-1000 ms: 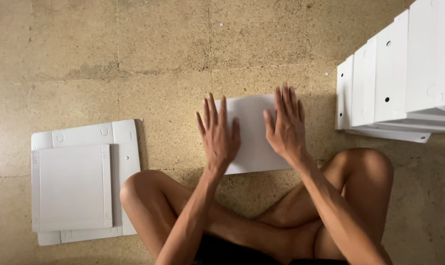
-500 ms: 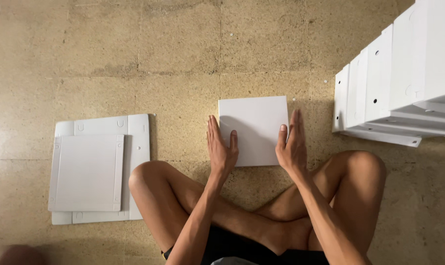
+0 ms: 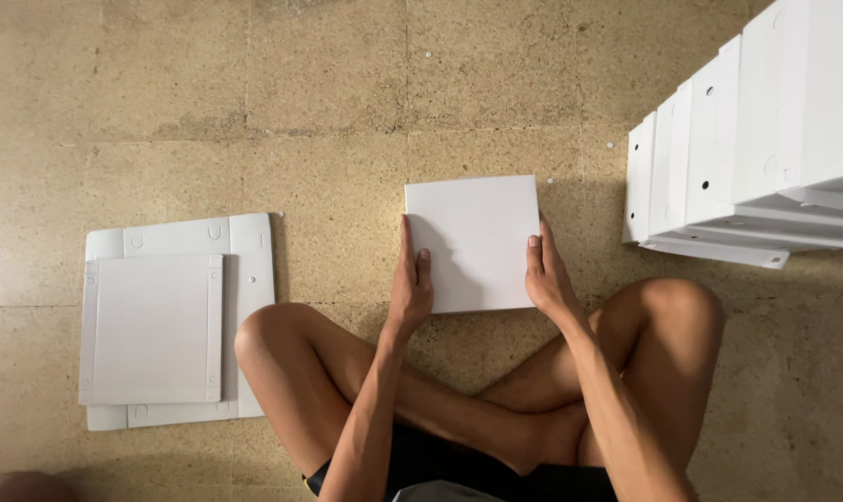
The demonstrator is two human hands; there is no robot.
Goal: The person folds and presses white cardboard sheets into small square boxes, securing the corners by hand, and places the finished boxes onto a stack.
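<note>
A white square cardboard box (image 3: 474, 237), folded shut, lies on the tan tiled floor (image 3: 329, 112) in front of my crossed legs. My left hand (image 3: 410, 284) grips its left edge, thumb on top. My right hand (image 3: 547, 270) grips its right edge the same way. Both hands hold the box by its near sides.
A stack of flat white unfolded cardboard blanks (image 3: 166, 316) lies on the floor at my left. Several finished white boxes (image 3: 756, 149) stand stacked at the right. My bare knees (image 3: 668, 307) frame the space close to me.
My hands slid from lying flat on top of the box to gripping its left and right edges. The view shifted slightly.
</note>
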